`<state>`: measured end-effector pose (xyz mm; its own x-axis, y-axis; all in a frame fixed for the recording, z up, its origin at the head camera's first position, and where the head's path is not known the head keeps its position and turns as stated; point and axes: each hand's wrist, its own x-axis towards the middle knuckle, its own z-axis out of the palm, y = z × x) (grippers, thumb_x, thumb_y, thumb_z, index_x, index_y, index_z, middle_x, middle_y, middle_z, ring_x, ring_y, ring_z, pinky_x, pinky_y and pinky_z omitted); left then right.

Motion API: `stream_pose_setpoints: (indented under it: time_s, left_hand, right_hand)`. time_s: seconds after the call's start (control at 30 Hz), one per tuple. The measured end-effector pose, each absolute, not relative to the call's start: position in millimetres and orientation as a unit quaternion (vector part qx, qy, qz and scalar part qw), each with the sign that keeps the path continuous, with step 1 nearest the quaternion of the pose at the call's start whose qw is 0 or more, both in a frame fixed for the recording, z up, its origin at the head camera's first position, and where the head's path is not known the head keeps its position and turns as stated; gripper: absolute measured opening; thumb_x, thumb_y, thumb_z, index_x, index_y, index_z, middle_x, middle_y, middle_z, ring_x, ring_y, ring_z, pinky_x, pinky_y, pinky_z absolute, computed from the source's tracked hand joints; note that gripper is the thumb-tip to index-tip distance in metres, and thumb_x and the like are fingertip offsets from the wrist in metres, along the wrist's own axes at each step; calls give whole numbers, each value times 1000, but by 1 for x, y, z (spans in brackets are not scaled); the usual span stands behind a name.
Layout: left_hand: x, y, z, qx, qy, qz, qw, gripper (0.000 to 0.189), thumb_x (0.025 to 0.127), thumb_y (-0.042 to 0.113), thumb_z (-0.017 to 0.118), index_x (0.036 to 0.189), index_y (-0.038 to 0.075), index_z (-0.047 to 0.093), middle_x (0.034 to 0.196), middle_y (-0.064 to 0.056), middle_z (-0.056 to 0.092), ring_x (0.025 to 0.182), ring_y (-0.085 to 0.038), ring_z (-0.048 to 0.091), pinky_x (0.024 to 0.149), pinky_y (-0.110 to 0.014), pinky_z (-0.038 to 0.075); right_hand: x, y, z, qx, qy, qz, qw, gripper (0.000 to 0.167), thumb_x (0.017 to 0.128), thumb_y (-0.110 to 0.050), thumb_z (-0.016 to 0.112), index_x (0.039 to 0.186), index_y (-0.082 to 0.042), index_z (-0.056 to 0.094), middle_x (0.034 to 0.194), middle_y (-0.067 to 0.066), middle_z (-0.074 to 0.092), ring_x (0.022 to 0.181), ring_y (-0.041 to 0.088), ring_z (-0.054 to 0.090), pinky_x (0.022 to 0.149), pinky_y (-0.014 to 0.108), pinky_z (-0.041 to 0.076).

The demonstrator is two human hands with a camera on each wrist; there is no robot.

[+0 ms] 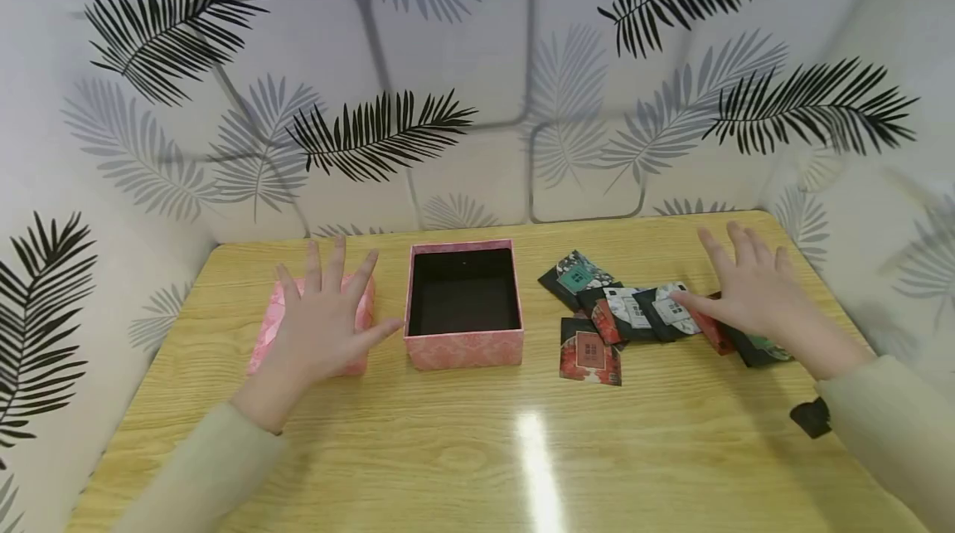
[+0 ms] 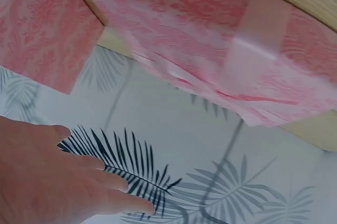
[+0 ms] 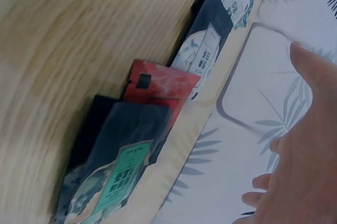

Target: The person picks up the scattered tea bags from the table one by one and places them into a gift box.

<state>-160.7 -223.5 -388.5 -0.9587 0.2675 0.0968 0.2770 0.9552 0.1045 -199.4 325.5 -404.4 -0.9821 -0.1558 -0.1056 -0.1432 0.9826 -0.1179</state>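
My left hand is spread wide over a pink box lid, which it partly hides. To its right a pink patterned box stands with its top off, showing a dark inside. In the left wrist view the pink lid carries a paler band. My right hand, fingers spread, hovers at the right end of a row of small flat packets in black, red and white. A red packet and a black one with a green label show in the right wrist view. Neither hand holds anything.
A separate red packet lies nearer the front than the row. Near the right sleeve sits a small black object. The wooden table meets a leaf-patterned wall at the back.
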Motion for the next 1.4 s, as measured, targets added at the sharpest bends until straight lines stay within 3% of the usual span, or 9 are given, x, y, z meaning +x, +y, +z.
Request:
stream_pose_setpoints:
  time_s: [0.33, 0.5, 0.7, 1.07, 1.3, 1.4]
  left_hand:
    - [-165, -197, -390, -195, -978, -51, 44, 100, 95, 71, 58, 172, 20, 20, 179, -20, 5, 166, -46, -1, 126, -80, 3]
    - [-167, -189, -393, -215, -975, -37, 36, 102, 96, 71, 58, 172, 15, 19, 179, -19, 5, 167, -42, 4, 132, -70, 5]
    - [-172, -184, -398, -237, -971, -16, 37, 102, 96, 71, 57, 170, 9, 23, 179, -18, 10, 167, -38, 8, 134, -64, 11]
    - [-178, -179, -400, -249, -968, -16, 22, 107, 97, 73, 54, 168, -2, 21, 177, -19, 18, 167, -35, 15, 135, -57, 16]
    - [-180, -181, -402, -264, -964, -15, 21, 111, 97, 77, 50, 167, -4, 20, 177, -20, 17, 166, -36, 17, 136, -54, 17]
    - [-180, -181, -403, -269, -963, -18, 25, 113, 97, 82, 42, 167, -4, 20, 177, -21, 18, 166, -36, 17, 135, -54, 19]
  right_hand:
    - [-215, 310, -398, -112, 989, -83, 57, 110, 100, -68, 57, 169, 2, 9, 168, 44, 10, 149, 69, 18, 119, 82, 22]
    - [-225, 299, -392, -127, 984, -118, 52, 105, 101, -64, 59, 168, 5, 14, 167, 43, 18, 150, 66, 23, 118, 81, 26]
    - [-235, 281, -393, -137, 977, -157, 51, 104, 103, -62, 58, 169, 3, 11, 168, 39, 22, 153, 61, 23, 121, 78, 26]
    - [-251, 249, -400, -143, 964, -219, 55, 93, 105, -55, 58, 166, 5, 22, 167, 37, 28, 155, 57, 26, 124, 74, 25]
    - [-263, 230, -416, -147, 950, -272, 46, 85, 105, -50, 60, 162, 7, 32, 162, 34, 39, 147, 53, 41, 118, 71, 37]
    - [-266, 222, -421, -142, 942, -301, 53, 81, 106, -46, 62, 162, 6, 35, 161, 33, 44, 146, 51, 45, 117, 68, 41]
